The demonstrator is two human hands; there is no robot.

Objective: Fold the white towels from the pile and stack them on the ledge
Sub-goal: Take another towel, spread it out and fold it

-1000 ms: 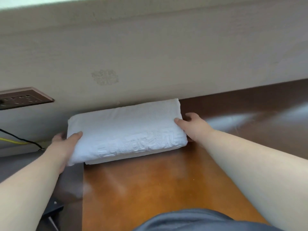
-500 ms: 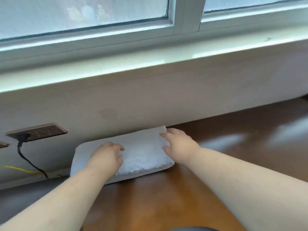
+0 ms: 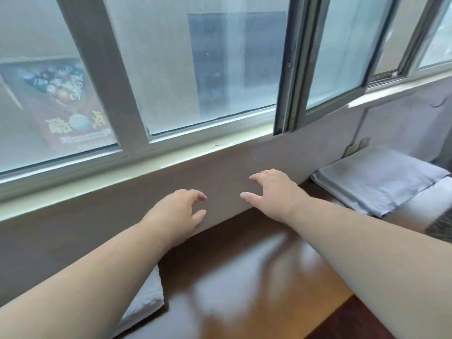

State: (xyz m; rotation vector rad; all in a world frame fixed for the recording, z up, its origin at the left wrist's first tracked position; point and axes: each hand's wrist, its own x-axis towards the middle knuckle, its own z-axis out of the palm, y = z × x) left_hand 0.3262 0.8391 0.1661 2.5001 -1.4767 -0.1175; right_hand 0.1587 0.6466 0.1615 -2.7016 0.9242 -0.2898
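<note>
Both hands empty, fingers loosely spread: the folded white towel (image 3: 144, 297) lies at the wooden ledge's (image 3: 244, 277) left edge beneath the left hand's (image 3: 179, 211) forearm, farther from the right hand (image 3: 272, 192).

A folded white towel (image 3: 144, 299) is seen lying flat on the brown wooden ledge (image 3: 244, 289) against the wall, at lower left, largely hidden under the left forearm.

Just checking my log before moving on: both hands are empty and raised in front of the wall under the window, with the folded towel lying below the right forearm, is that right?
Not quite: in the head view the folded towel lies below the left forearm, not the right. The left hand and right hand are indeed empty, raised before the wall under the window.
</note>
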